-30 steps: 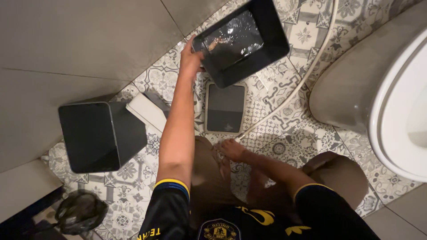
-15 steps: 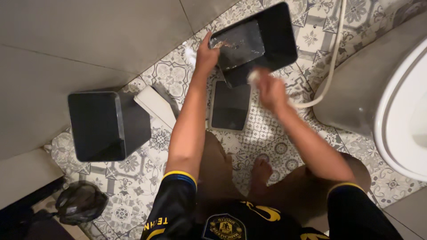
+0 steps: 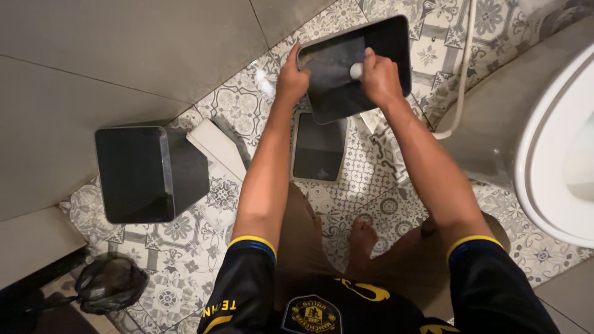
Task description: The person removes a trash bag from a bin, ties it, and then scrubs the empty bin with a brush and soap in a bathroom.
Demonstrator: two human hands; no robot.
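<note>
Far left on the patterned tile floor (image 3: 185,247): a black knotted bag (image 3: 111,284), untouched. Next to it the tall dark bin shell (image 3: 133,174) stands against the grey wall, with a flat white lid (image 3: 216,148) lying just beside it.

My left hand (image 3: 291,77) grips the left rim of the dark inner bucket (image 3: 383,43), fingers curled over the edge, thumb outside. It held the same rim a second ago; the bucket has since been tipped more toward me, its opening now facing up at the camera.

Below the bucket, a small dark rectangular tray (image 3: 318,148) lies flat on the tiles between my arms, position unchanged.

My right hand (image 3: 378,77) is the main change. A second ago it was low by my foot; half a second ago it was coming up with something white; now it is inside the bucket mouth, fingers closed around a small white nozzle (image 3: 356,70). I judge the washing of the bucket's inside has begun. Whether water is flowing, I cannot tell.

The white hose (image 3: 467,55) runs up and away on the right, and has shifted with the hand. Far right: the toilet bowl (image 3: 557,154).
</note>
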